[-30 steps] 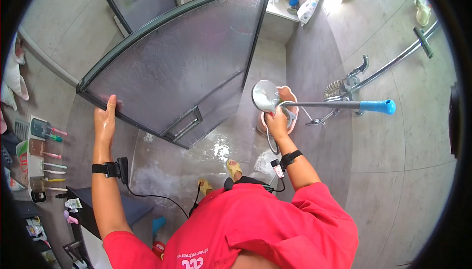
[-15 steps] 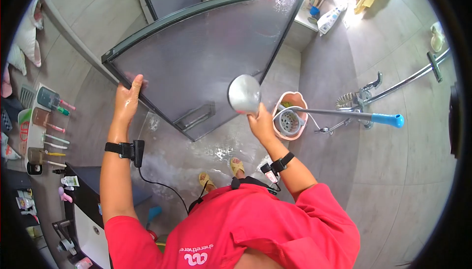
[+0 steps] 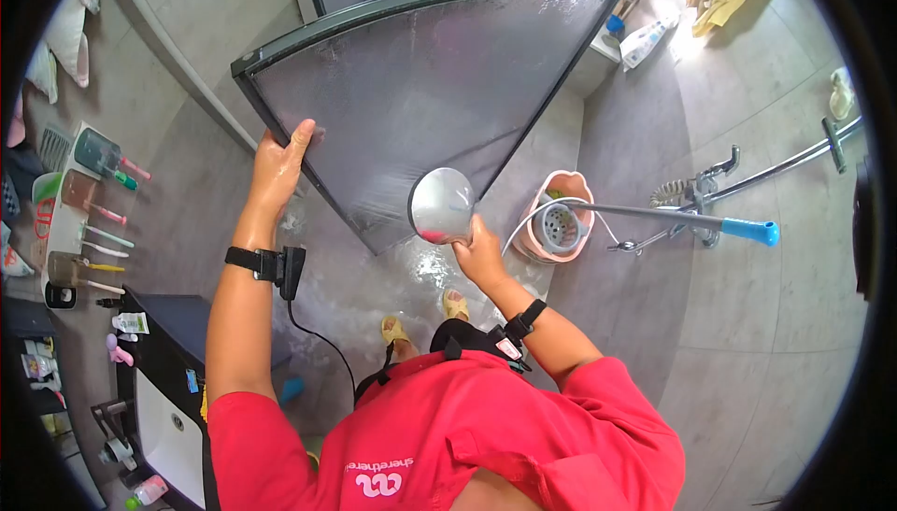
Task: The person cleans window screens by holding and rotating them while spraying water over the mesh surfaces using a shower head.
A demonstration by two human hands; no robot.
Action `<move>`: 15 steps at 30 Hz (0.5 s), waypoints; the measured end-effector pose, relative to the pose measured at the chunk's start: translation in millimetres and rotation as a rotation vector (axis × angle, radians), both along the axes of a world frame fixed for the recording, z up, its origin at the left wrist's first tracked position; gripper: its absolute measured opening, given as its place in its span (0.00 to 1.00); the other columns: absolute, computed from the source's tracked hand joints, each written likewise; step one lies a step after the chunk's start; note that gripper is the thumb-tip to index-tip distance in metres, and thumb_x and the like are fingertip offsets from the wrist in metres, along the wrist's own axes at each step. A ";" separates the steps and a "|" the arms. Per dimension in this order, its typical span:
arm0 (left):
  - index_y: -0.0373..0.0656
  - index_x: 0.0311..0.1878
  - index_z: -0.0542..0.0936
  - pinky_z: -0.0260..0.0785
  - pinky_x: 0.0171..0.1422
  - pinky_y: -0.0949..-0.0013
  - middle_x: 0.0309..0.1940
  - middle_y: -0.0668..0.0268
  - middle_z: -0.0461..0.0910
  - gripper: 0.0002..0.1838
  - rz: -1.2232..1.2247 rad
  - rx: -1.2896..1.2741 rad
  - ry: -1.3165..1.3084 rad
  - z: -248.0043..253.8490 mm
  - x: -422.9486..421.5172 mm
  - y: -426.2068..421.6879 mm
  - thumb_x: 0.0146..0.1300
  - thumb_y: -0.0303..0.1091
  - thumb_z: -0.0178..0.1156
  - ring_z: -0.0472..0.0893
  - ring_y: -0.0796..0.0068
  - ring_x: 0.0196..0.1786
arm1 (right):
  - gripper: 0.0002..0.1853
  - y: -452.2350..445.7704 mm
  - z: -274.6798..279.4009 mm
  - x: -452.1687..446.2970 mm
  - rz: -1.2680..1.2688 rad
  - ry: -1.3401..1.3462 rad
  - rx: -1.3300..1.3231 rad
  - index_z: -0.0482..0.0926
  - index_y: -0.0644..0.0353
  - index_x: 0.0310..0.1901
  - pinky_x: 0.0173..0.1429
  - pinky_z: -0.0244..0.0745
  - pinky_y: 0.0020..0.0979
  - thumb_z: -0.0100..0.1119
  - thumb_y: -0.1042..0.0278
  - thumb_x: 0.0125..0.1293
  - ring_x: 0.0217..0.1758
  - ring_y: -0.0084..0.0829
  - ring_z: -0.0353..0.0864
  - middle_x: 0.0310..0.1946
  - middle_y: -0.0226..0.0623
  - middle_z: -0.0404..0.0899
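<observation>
A dark-framed glass shower panel [image 3: 402, 91] stands tilted in front of me, its surface wet. Its left edge is gripped by my left hand [image 3: 280, 165], with the thumb lying over the frame. My right hand [image 3: 481, 254] is closed on the handle of a round chrome shower head [image 3: 444, 205], held before the panel's lower corner. Fine streaks of water run across the glass beside it. From my right hand a pale hose [image 3: 523, 221] loops past the bucket toward the wall tap [image 3: 696, 195].
A pink bucket [image 3: 537, 240] with a grey strainer stands right of the panel. A blue-handled pole [image 3: 747, 229] reaches across it. At left are a toothbrush rack [image 3: 65, 221] and a white sink [image 3: 168, 418]. The floor [image 3: 420, 277] is wet and foamy.
The shower head has moved left and down along the panel, toward its lower corner. My left hand still grips the edge. The panel and surroundings sit further right in view.
</observation>
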State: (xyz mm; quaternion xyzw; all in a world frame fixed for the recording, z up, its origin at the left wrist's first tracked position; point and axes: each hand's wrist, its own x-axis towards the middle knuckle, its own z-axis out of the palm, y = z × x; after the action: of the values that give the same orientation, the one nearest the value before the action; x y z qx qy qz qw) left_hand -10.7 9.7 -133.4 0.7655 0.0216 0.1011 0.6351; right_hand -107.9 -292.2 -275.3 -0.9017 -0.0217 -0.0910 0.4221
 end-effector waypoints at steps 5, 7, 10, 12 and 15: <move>0.32 0.54 0.74 0.70 0.58 0.67 0.45 0.59 0.81 0.30 -0.057 -0.041 0.035 -13.8 3.3 4.8 0.64 0.53 0.62 0.79 0.70 0.50 | 0.16 -0.1 -5.1 -10.3 -0.048 0.076 0.001 0.68 0.64 0.41 0.39 0.72 0.50 0.65 0.69 0.56 0.38 0.60 0.78 0.30 0.58 0.79; 0.30 0.52 0.74 0.70 0.58 0.67 0.45 0.57 0.81 0.30 -0.031 0.030 0.048 -24.4 0.5 3.0 0.64 0.52 0.62 0.80 0.68 0.50 | 0.15 -2.1 7.7 -9.1 -0.108 0.051 -0.010 0.70 0.64 0.41 0.38 0.73 0.49 0.64 0.70 0.56 0.38 0.60 0.79 0.30 0.58 0.79; 0.30 0.52 0.74 0.70 0.58 0.68 0.44 0.57 0.82 0.30 -0.054 0.039 0.101 -54.7 -3.0 2.3 0.65 0.52 0.62 0.81 0.68 0.49 | 0.13 7.4 30.2 -10.5 -0.099 -0.066 0.089 0.70 0.64 0.40 0.36 0.73 0.45 0.62 0.73 0.55 0.37 0.59 0.79 0.29 0.56 0.79; 0.31 0.52 0.75 0.70 0.58 0.68 0.43 0.59 0.83 0.29 -0.073 0.007 0.078 -74.1 -1.3 3.1 0.64 0.52 0.62 0.81 0.68 0.49 | 0.13 19.0 47.1 -16.4 -0.071 -0.122 0.172 0.70 0.65 0.40 0.36 0.73 0.44 0.62 0.73 0.55 0.36 0.60 0.79 0.28 0.56 0.79; 0.32 0.52 0.76 0.70 0.58 0.68 0.43 0.59 0.83 0.29 -0.092 0.031 0.135 -59.0 -7.4 0.0 0.65 0.53 0.62 0.81 0.68 0.48 | 0.14 37.4 62.0 -26.8 -0.009 0.027 0.206 0.70 0.65 0.40 0.35 0.73 0.44 0.62 0.73 0.55 0.36 0.59 0.79 0.27 0.56 0.78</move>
State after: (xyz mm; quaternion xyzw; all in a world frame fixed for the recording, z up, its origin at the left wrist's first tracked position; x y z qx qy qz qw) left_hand -18.0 9.7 -192.4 0.7805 0.0272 0.0203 0.6242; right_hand -134.7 -254.8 -213.3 -0.8548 -0.0023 -0.0824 0.5124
